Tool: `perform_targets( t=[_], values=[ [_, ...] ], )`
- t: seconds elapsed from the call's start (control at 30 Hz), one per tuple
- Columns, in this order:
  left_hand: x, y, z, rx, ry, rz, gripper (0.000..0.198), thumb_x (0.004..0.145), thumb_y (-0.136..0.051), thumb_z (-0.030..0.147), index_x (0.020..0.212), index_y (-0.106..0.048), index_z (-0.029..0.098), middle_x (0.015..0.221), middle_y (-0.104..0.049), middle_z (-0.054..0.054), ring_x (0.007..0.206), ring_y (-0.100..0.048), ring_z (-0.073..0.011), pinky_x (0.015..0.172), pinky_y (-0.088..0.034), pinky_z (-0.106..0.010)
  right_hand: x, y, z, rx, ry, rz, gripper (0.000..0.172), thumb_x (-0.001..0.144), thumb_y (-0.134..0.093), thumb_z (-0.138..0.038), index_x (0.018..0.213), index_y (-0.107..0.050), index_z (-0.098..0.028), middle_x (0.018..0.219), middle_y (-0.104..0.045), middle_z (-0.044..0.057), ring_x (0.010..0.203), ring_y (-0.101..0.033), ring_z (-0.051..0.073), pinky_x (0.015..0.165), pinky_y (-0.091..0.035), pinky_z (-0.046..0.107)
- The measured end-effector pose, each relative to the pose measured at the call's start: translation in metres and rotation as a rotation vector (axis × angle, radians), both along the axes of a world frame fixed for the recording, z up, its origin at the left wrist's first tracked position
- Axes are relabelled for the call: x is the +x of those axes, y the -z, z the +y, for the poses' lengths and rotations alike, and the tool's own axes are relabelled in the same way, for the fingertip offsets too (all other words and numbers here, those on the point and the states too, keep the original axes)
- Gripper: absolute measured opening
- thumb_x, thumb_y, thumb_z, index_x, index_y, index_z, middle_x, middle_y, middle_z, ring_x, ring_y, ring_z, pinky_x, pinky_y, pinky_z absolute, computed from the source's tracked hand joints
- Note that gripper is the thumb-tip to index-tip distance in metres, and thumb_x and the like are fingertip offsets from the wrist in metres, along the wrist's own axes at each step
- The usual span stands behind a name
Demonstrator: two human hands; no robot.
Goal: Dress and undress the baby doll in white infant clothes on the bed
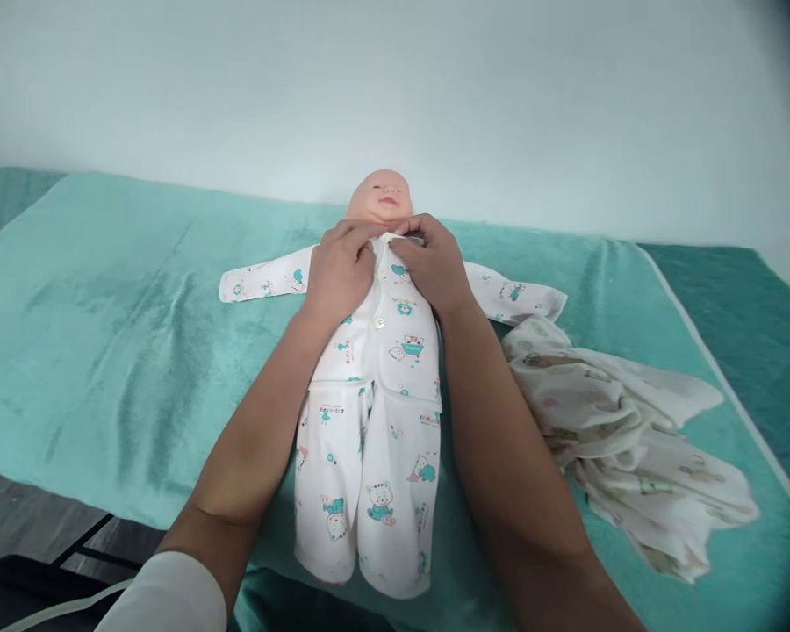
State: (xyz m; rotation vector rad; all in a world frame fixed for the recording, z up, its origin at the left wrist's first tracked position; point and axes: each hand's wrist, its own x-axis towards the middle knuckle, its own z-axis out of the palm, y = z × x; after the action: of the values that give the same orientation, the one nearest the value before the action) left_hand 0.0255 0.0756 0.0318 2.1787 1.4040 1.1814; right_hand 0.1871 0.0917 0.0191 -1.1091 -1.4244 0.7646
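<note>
A baby doll (380,195) lies on its back, dressed in a white printed baby jacket (405,329) and matching trousers (395,500). Both of its sleeves stretch out to the sides. At the jacket's neckline, my left hand (342,272) grips the collar edge with curled fingers. Opposite it, my right hand (434,259) pinches the other side of the collar just under the doll's chin. The fingertips of both hands are partly hidden. Lower on the chest, a small button (379,323) shows on the jacket front.
A crumpled pale printed cloth (625,430) lies to the right, close to my right forearm. Green plush fabric (92,325) covers the table, with some folds on the left. A white wall (395,88) stands behind. Dark floor and a black object (26,592) show at lower left.
</note>
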Motion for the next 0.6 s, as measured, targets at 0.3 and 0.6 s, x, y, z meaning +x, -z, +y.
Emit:
perform_targets(
  t=[0.3, 0.6],
  values=[
    [0.001, -0.002, 0.000, -0.016, 0.009, -0.041, 0.036, 0.095, -0.045, 0.012, 0.112, -0.075, 0.024, 0.127, -0.072, -0.006, 0.123, -0.064, -0.0237, 0.113, -0.048, -0.043, 0.002, 0.016, 0.009, 0.122, 0.007, 0.028, 0.014, 0.080, -0.061, -0.018, 0.091, -0.057, -0.025, 0.085, -0.057, -0.002, 0.081, -0.056, 0.015, 0.075, -0.047, 0.031],
    [0.000, 0.000, 0.003, -0.012, 0.034, -0.115, 0.033, 0.093, -0.050, 0.014, 0.109, -0.077, 0.025, 0.124, -0.074, -0.004, 0.121, -0.065, -0.0215, 0.112, -0.050, -0.041, 0.003, 0.021, 0.011, 0.138, -0.009, 0.098, 0.020, 0.083, -0.071, -0.037, 0.095, -0.058, -0.027, 0.091, -0.059, -0.001, 0.082, -0.057, 0.015, 0.073, -0.048, 0.031]
  ],
)
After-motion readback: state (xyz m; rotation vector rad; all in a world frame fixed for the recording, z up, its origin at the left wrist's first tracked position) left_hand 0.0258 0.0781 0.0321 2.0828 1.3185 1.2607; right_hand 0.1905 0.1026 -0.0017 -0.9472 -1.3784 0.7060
